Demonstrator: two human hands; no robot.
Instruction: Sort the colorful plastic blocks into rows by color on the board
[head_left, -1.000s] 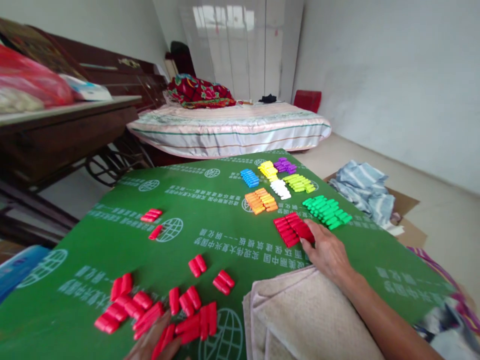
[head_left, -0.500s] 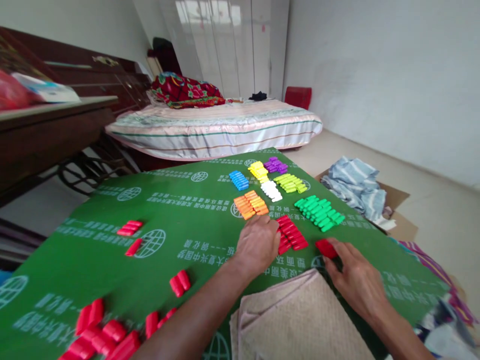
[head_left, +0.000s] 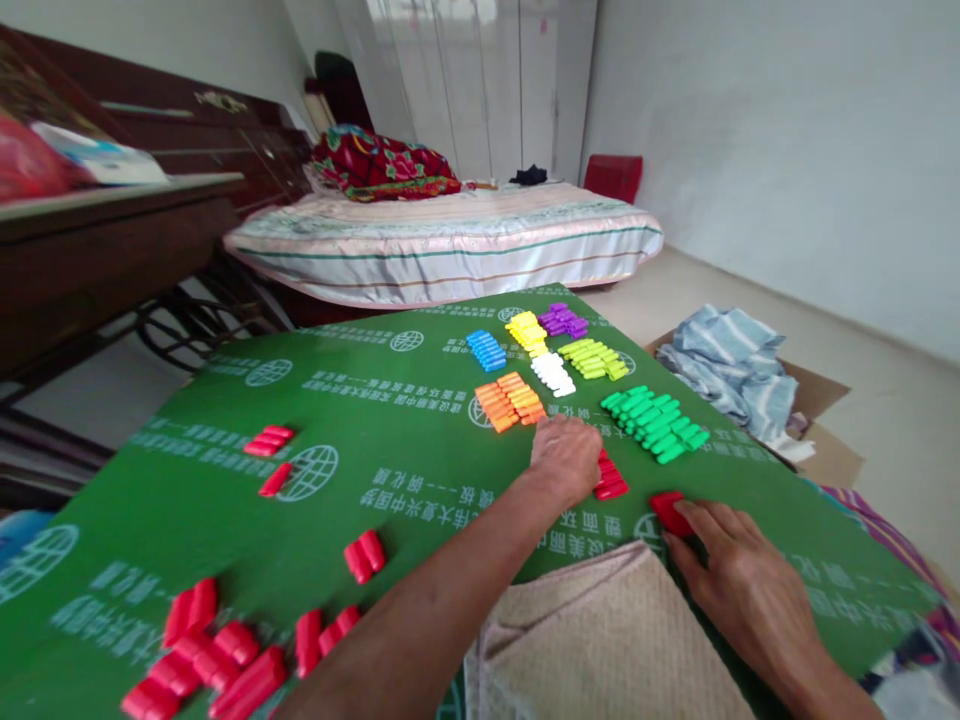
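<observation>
My left hand [head_left: 570, 455] reaches across to a group of short red plastic pieces [head_left: 611, 477] and covers part of it. Its fingers are curled down, and what they hold, if anything, is hidden. To the right, my right hand [head_left: 742, 570] pinches a red plastic piece [head_left: 670, 512] low over the green table top [head_left: 420, 450]. Beyond both hands lie neat groups of similar pieces: orange [head_left: 510, 402], white [head_left: 553, 374], green [head_left: 654, 423], lime [head_left: 594, 359], blue [head_left: 487, 351], yellow [head_left: 527, 333] and purple [head_left: 562, 320].
Loose red pieces [head_left: 247, 683] lie at the near left, with smaller red clusters [head_left: 268, 440] farther back. A folded beige cloth [head_left: 607, 640] rests at the near edge. Past the table stand a bed [head_left: 450, 240] and a cardboard box [head_left: 829, 455] with striped fabric [head_left: 731, 365].
My left hand has shifted right over the red group, covering more of it. My right hand keeps its pinch on the red piece. The whole view has turned slightly left.
</observation>
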